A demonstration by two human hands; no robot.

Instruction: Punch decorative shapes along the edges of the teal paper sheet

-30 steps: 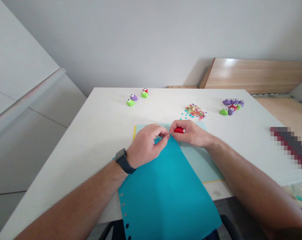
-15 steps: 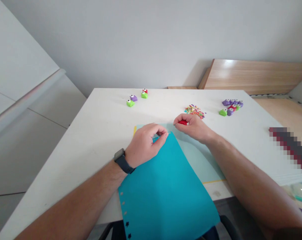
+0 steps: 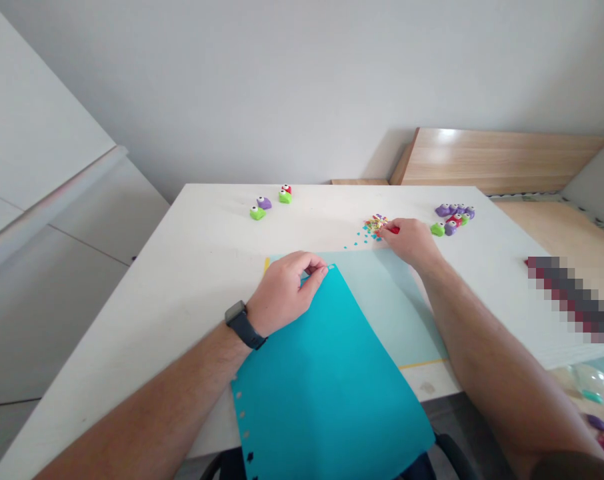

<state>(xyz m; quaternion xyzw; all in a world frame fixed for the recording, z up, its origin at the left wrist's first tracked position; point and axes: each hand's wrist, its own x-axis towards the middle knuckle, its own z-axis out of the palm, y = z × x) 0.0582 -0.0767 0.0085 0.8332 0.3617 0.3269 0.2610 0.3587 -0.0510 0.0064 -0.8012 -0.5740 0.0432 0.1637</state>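
Observation:
A sheet of teal paper slants down over the table's near edge, with a row of small cut-out holes along its left side. My left hand pinches its top edge between thumb and fingers, beside a cut-out at the corner. A small red craft punch, mostly hidden by fingers, is in my closed right hand. That hand is over the near right side of a pile of colourful paper confetti. Several teal bits lie scattered on the pile's near side.
Green, purple and red punches with googly eyes stand at the back left and back right. Under the paper lies a pale mat with yellow edging. A pixelated dark object lies at the right.
My right hand has moved away from the paper, forward and right to the confetti, with the red punch. More teal bits now show there. My left hand keeps its pinch on the paper.

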